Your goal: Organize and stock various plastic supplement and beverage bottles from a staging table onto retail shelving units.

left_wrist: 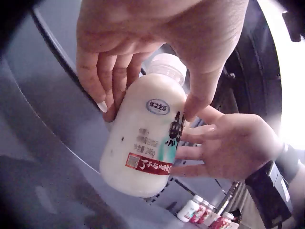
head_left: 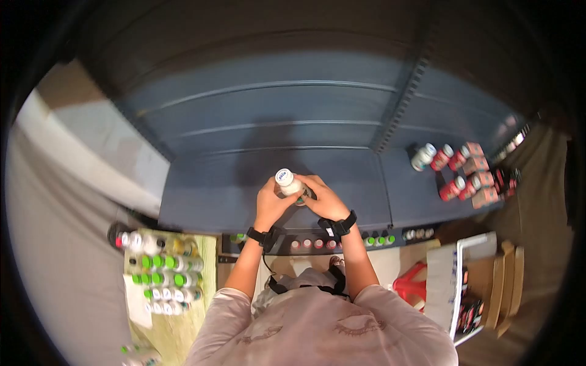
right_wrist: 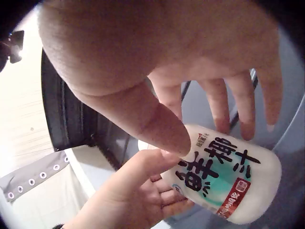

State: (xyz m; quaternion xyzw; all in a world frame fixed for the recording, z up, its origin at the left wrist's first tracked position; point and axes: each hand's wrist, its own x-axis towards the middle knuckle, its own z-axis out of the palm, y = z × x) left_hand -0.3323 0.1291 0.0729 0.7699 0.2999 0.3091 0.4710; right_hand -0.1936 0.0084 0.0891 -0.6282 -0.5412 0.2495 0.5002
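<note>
Holding the bottle (head_left: pixel 292 186) between them, the left hand (head_left: pixel 272 202) and right hand (head_left: pixel 326 202) meet over the middle of the shelf (head_left: pixel 207 198), away from its left and right edges. The left thumb and fingers wrap it below the white cap; the right thumb presses one face, the fingers spread along the far side. Whether its base touches the shelf cannot be told. The shelf is flat, dull blue-grey, with a seam towards its right end, and a ribbed back panel (head_left: pixel 262 104) rises from its back edge beside a slotted upright (head_left: pixel 408 91). By the back right corner stand a white bottle (head_left: pixel 422 158), red bottles (head_left: pixel 452 188) and patterned boxes (head_left: pixel 476 165). Below the front edge runs a row of capped bottles (head_left: pixel 318 244). Off the front left corner, a pale table (head_left: pixel 209 274) carries green-capped bottles (head_left: pixel 177 263); off the front right are a red object (head_left: pixel 412 284) and cardboard (head_left: pixel 514 287). Grey cloth (head_left: pixel 55 219) hangs at the room's left side.
</note>
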